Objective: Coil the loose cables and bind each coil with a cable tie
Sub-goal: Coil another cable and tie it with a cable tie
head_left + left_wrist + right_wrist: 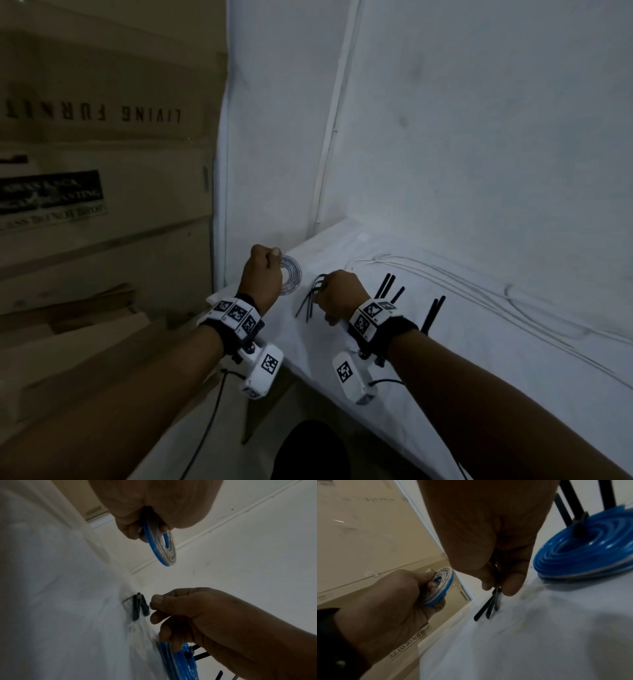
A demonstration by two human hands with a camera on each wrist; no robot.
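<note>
Forearms: nearest the head camera I see both bare forearms reaching forward over the white table (445,342), each carrying a wrist camera with marker tags.
Left hand (262,274): fist raised off the table edge, knuckles up; fingers and thumb curled round a small blue-and-clear coil (163,547). I read this as a firm grasp. The coil stands on edge, most of it sticking out beyond the thumb side.
Right hand (339,293): lowered to the tabletop, thumb and fingertips (513,586) pinching several black cable ties (489,607). The ties fan out below the pinch, their free ends lying on the table.
Bound coil (583,555): larger blue coil, flat on the table beside the right hand's palm side, with a black tie already cinched round it.
Spare ties (433,313): more black ties behind the right wrist.
Loose cable (479,291): pale strands lie beyond the right hand, uncoiled.
Left of grip: cardboard box (368,534), label "GLASS DO NOT DROP".
</note>
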